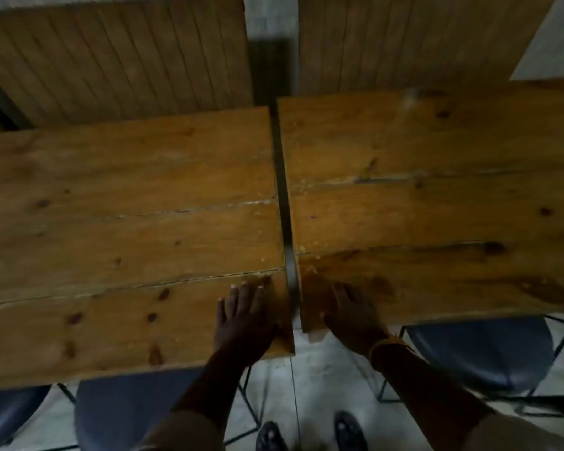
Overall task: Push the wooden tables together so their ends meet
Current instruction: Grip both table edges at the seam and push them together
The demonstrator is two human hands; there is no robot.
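Two wooden plank tables stand end to end below me. The left table (118, 229) and the right table (437, 196) are apart by a narrow dark gap, and the right one sits a little further from me. My left hand (245, 317) lies flat, fingers spread, on the left table's near right corner. My right hand (355, 310) rests flat on the right table's near left corner, a yellow band on its wrist. Neither hand holds anything.
Slatted wooden benches (118, 60) stand behind both tables. Dark blue chair seats on thin metal frames sit under the near edges: one at the left (127, 411) and one at the right (482, 349). My shoes (310, 434) stand on the pale tiled floor between them.
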